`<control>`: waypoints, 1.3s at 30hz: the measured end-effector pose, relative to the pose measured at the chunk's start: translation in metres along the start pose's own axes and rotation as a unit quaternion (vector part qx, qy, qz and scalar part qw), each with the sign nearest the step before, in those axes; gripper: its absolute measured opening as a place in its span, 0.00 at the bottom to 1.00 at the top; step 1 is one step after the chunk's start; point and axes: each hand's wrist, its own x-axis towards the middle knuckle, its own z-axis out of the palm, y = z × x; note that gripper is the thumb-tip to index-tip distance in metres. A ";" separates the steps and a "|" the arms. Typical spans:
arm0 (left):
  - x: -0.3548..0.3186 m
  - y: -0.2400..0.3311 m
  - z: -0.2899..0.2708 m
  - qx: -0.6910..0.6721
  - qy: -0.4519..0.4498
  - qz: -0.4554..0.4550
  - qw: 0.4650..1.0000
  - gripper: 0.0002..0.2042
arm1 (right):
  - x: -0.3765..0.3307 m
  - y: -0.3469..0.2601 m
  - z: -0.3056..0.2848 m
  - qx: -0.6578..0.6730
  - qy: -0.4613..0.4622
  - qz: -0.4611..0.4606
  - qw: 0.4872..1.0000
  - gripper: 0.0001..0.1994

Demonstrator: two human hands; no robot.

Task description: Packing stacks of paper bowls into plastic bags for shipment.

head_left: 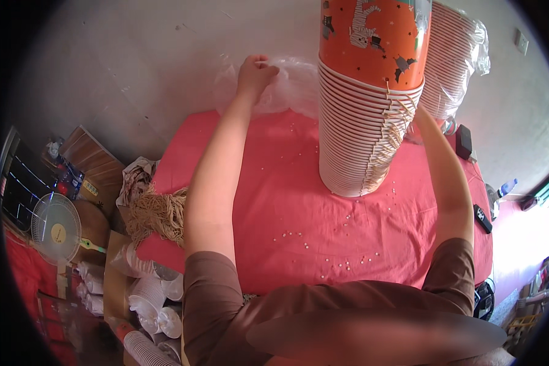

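While the left hand (259, 76) is closed on a clear plastic bag (296, 79) at the far edge of the desk, the right forearm (451, 177) reaches behind a tall stack of nested buckets (354, 131), which hides the right hand — whether that one is wide, narrow or holding something, I cannot tell. The stack stands right of centre on the red cloth (274, 201) covering the desk, its upper end cut off by the picture's edge. An orange printed wall shows at the top, white rims line up below, and pale cord handles (393, 134) bunch along the right side.

Behind it, to the right, is another stack (448, 61) in clear plastic. Small pale beads (348, 266) lie scattered over the cloth — mostly nearer the person — and a bundle of beige cords (158, 215) rests at the desk's left edge.
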 end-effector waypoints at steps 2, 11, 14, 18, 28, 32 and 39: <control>0.008 0.012 0.035 -0.084 -0.056 -0.015 0.995 0.21 | 0.030 -0.032 -0.035 0.003 0.036 0.001 0.999 0.21; 0.014 0.034 0.083 -0.062 -0.071 0.112 0.989 0.14 | 0.009 -0.118 0.028 0.061 0.084 -0.055 0.993 0.18; 0.007 0.045 0.075 0.106 -0.015 0.294 0.950 0.14 | 0.001 -0.142 0.030 0.079 0.108 -0.066 0.989 0.17; -0.010 0.048 0.071 0.291 0.022 0.364 0.884 0.17 | 0.000 -0.170 0.017 0.102 0.137 -0.082 0.982 0.16; 0.000 0.118 0.067 -0.028 -0.038 0.175 0.983 0.06 | -0.004 -0.236 -0.049 0.160 0.219 -0.128 0.954 0.14; 0.007 0.155 0.068 -0.145 -0.081 0.130 0.978 0.12 | 0.011 -0.246 -0.085 0.267 0.194 -0.305 0.893 0.20; -0.027 0.196 0.053 -0.108 -0.006 0.371 0.922 0.09 | -0.053 -0.302 -0.080 0.116 0.206 -0.409 0.881 0.08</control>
